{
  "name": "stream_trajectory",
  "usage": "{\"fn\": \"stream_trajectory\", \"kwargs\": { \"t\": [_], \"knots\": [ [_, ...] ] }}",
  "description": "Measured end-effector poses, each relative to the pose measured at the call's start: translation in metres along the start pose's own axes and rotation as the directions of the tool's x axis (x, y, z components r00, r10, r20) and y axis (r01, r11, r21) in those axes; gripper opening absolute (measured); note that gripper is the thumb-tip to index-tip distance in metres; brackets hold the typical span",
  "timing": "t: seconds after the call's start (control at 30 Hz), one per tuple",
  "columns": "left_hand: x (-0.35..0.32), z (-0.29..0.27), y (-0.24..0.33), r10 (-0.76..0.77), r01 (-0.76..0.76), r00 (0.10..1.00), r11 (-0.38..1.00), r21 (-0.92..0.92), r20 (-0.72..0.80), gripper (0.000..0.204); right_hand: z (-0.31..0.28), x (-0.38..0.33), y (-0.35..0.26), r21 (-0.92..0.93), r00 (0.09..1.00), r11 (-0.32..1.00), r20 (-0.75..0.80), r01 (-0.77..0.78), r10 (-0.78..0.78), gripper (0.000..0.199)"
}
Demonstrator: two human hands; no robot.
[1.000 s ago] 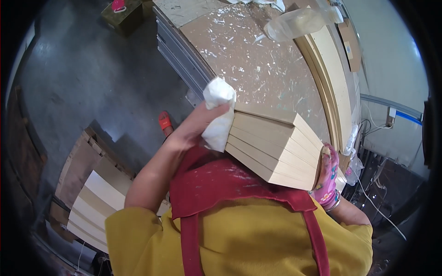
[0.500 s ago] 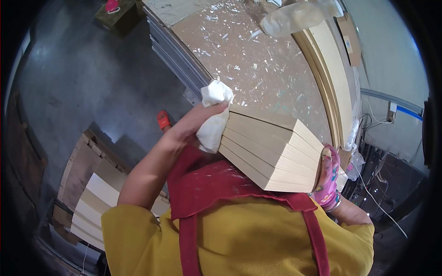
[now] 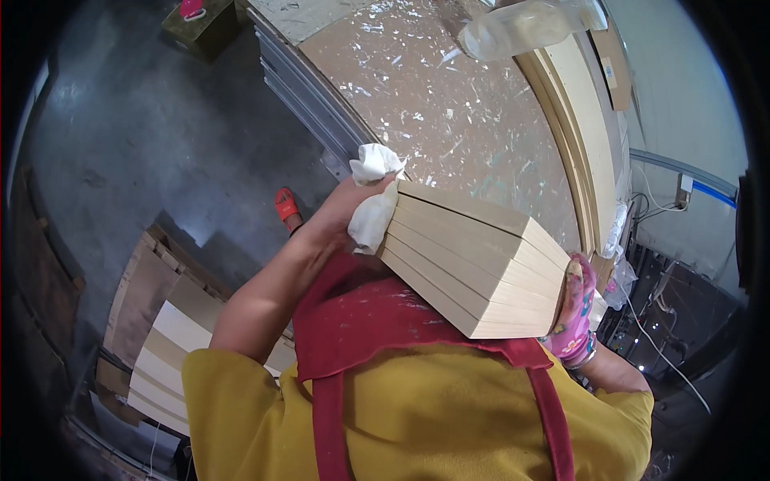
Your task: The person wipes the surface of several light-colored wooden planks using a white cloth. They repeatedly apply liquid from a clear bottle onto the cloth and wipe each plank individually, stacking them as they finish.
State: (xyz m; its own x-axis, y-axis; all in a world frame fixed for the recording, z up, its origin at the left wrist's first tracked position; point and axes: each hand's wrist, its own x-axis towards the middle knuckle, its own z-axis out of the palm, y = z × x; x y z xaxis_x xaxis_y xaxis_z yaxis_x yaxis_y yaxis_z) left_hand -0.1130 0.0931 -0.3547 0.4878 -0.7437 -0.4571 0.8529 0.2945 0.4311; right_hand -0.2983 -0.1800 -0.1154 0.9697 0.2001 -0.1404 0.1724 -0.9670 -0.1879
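A stack of pale wooden boards (image 3: 453, 248) lies across the front of my body, just above my red apron (image 3: 377, 329), its layered edges toward me. Bunched in my left hand (image 3: 345, 207) is a white cloth (image 3: 373, 220), pressed against the stack's left end. That hand is closed round the cloth, and its fingertips are hidden. A pink flowered glove covers my right hand (image 3: 576, 309), which grips the right end of the stack. Its thumb side shows, while the other fingers are out of sight behind or under the boards.
The brown worktable (image 3: 457, 104) beyond is scattered with white flecks. A clear plastic bottle (image 3: 529, 30) lies at its far side. Long pale boards (image 3: 573, 136) line the right edge. More boards (image 3: 168, 353) stack at lower left. Cables (image 3: 658, 329) hang at right.
The stack has shifted slightly to the right and its right end a little nearer to me. My left hand and the cloth have turned slightly at the left end.
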Motion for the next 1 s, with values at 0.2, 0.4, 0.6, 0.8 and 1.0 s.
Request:
{"fn": "stream_trajectory", "kwargs": {
  "t": [0.2, 0.4, 0.6, 0.8, 1.0],
  "knots": [
    [-0.012, -0.029, -0.001, -0.153, 0.129, 0.984, 0.964, -0.233, -0.089, 0.039, -0.004, 0.004, -0.008, 0.021, 0.999, 0.999, 0.042, -0.033, 0.033, 0.115],
    [0.007, -0.007, 0.000, -0.027, 0.039, 0.997, 0.986, 0.163, -0.076, 0.034, -0.005, 0.006, -0.006, 0.021, 1.000, 1.000, -0.008, 0.018, -0.017, 0.117],
    [-0.016, -0.017, 0.015, 0.442, -0.310, 0.867, 0.841, 0.443, -0.231, 0.027, -0.006, 0.009, -0.013, 0.004, 1.000, 1.000, -0.001, -0.010, 0.010, 0.117],
    [-0.007, 0.026, 0.051, 0.523, -0.563, 0.792, 0.427, 0.708, 0.315, 0.030, -0.006, 0.011, -0.008, 0.064, 0.999, 0.997, -0.015, 0.033, -0.032, 0.104],
    [0.001, 0.036, 0.058, 0.527, -0.544, 0.771, 0.252, 0.800, 0.358, 0.031, -0.013, 0.017, -0.014, -0.048, 0.997, 0.997, 0.043, 0.060, -0.058, 0.099]
  ]
}}
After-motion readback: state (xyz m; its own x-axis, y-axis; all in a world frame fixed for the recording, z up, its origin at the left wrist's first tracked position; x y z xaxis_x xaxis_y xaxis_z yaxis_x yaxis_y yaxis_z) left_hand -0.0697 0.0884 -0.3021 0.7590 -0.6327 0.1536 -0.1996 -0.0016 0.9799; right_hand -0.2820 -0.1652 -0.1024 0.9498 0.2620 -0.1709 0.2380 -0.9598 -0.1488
